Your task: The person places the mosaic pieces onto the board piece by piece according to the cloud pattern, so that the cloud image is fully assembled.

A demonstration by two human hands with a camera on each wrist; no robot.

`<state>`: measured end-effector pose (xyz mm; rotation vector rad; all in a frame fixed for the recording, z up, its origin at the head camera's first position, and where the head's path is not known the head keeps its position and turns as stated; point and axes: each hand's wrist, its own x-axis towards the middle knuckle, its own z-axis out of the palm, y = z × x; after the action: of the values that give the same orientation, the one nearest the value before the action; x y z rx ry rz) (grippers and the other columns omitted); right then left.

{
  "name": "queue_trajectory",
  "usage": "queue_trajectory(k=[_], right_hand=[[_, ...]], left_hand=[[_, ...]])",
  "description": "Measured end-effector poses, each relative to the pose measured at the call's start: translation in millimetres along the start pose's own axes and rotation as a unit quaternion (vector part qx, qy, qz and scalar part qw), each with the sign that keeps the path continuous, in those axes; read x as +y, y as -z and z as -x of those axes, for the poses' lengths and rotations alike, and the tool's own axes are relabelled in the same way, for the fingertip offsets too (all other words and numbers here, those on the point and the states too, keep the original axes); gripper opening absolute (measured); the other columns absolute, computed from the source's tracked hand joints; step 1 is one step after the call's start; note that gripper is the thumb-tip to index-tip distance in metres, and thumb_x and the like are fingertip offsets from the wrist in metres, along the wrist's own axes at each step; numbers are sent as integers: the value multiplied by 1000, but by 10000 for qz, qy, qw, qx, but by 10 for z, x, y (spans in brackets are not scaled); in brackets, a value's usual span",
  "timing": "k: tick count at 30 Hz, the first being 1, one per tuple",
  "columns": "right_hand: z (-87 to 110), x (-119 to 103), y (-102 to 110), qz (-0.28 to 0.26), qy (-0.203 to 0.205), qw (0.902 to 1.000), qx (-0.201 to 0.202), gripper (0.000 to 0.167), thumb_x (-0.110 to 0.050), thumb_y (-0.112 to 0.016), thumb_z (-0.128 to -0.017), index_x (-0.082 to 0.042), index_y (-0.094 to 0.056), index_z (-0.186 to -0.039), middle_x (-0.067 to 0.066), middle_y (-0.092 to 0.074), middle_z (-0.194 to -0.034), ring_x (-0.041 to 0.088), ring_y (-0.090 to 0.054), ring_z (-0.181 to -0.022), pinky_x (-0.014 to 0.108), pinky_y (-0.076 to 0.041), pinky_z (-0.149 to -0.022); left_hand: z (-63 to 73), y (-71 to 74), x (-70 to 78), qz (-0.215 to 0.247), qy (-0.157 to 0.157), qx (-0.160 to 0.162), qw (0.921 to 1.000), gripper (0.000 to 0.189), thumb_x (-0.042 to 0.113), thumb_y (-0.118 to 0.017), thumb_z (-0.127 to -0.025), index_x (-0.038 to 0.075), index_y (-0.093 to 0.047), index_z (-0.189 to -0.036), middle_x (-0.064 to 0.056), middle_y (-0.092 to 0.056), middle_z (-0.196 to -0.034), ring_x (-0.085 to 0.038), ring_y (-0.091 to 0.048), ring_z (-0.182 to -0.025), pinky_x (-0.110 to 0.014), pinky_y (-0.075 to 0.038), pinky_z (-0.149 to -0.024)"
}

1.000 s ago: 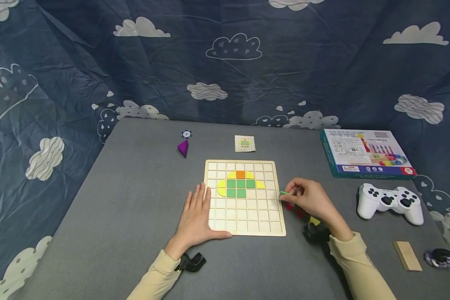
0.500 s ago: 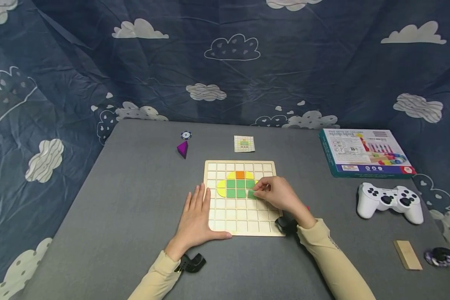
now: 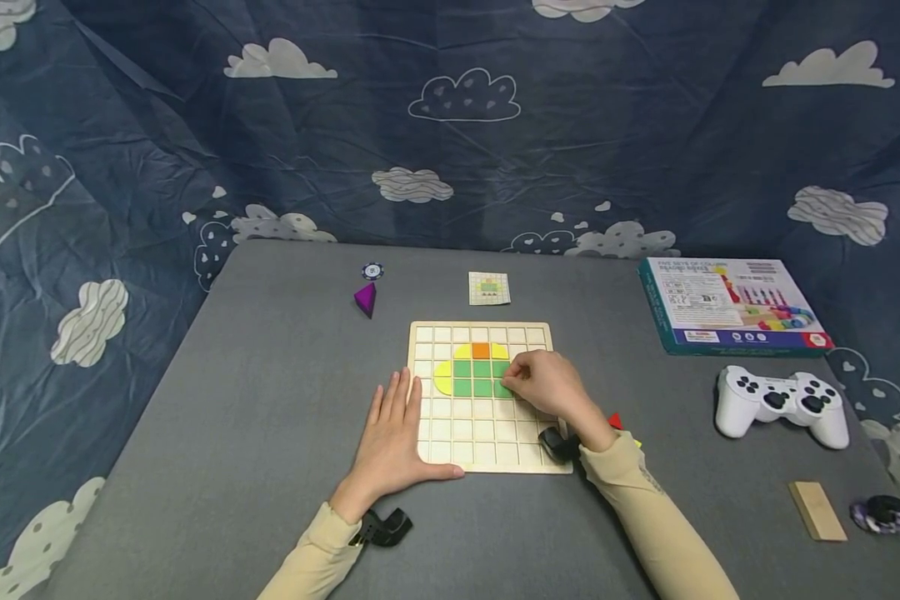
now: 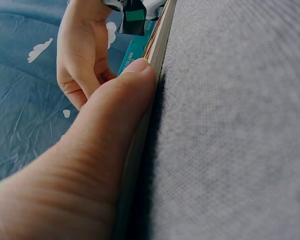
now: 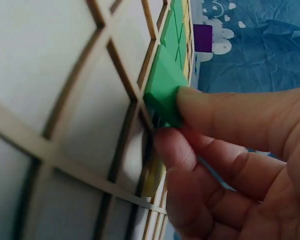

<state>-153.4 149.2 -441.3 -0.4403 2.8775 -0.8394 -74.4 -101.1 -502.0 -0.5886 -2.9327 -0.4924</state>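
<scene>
The right hand [image 3: 547,385] is pinching a green tile [image 5: 165,82], tilted against the board [image 3: 457,429] under its fingertips. The left hand [image 3: 386,442] is resting with thumb spread, touching the board's edges. Beyond both hands a card [image 3: 489,288] is lying; right of the right hand, a gamepad [image 3: 782,406] is sitting.

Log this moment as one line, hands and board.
left hand: rests at left edge of grid board | right hand: pinches green tile, tilted, not flush | orange tile: in grid | patterned card: beyond board
</scene>
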Motion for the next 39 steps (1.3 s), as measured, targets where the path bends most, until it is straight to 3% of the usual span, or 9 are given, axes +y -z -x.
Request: queue_trajectory(k=[7,14,18,26,31,39], right_hand=[[1,-43,-8,384,-21,9992,143,13,-17,-78,-78,-15,-69,-69,-9,-58,-61,10,-50,-54,31,-41,-51],[133,78,32,-133,210,9997,-23,4,-13,-76,-80,-12,-73,-81,-9,-58,-66,9,-50,-59,30,-41,-56],[320,210,136,-380,122,9992,104,6,-16,-75,-83,-11,-73,-85,-7,-56,-67,11,-46,-57,28,-36,-51],[763,558,452,-81,-433,9962,756,10,-17,-75,-83,-8,-71,-84,-3,-55,-66,13,-44,-52,26,-32,-43],[970,723,572,87,-1098,9924,544,19,-23,-76,-81,-7,-67,-84,-1,-55,-68,15,-45,-57,28,-32,-48],[1186,856,571,203,-1638,9862,-114,41,-41,-80,-73,-7,-60,-87,-1,-53,-74,15,-45,-63,31,-33,-56]], left_hand=[[-1,0,1,-8,9,-18,10000,137,87,-58,-57,-7,-17,-148,-25,-10,-154,-35,-6,-142,-49,-4,-112],[-1,-14,3,-8,-34,20,10000,136,87,-58,-57,-8,-19,-147,-26,-11,-153,-35,-7,-142,-50,-6,-112],[-7,-15,4,8,8,-91,10000,137,87,-58,-57,-6,-16,-148,-25,-9,-154,-34,-4,-142,-48,-3,-112],[-7,10,-4,-13,53,-122,9999,137,88,-56,-57,-6,-15,-148,-24,-8,-154,-33,-4,-142,-48,-3,-112],[-8,21,-9,-60,120,-203,9997,138,89,-55,-56,-5,-13,-149,-22,-7,-155,-32,-1,-143,-47,-2,-112],[-18,13,15,-31,105,-231,9997,138,89,-55,-57,-5,-14,-149,-23,-6,-155,-33,-3,-142,-47,-2,-112]])
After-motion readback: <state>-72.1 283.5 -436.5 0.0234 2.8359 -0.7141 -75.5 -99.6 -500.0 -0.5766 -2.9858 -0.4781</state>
